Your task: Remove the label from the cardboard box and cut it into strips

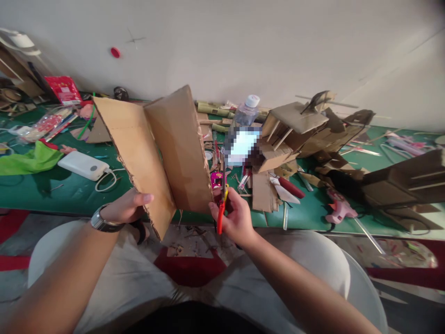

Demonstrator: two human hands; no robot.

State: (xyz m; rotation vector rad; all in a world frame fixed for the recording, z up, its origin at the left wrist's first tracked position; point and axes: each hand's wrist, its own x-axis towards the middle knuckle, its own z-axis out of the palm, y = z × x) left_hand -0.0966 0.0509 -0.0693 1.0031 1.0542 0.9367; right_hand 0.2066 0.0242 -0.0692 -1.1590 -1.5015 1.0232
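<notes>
A large folded sheet of brown cardboard (156,153) stands upright above my lap. My left hand (127,208), with a wristwatch on the wrist, grips its lower left edge, thumb on the front face. My right hand (234,215) is closed round red-handled scissors (221,204), whose blades point up along the cardboard's lower right edge. I sit in front of a low green table (69,192), knees showing below.
The green table holds a white power bank (83,165) with a cable, a green cloth (31,160), a clear bottle (245,113), cardboard models (299,130), a pink glue gun (339,211) and scraps. Cardboard crumbs lie on the red floor between my knees.
</notes>
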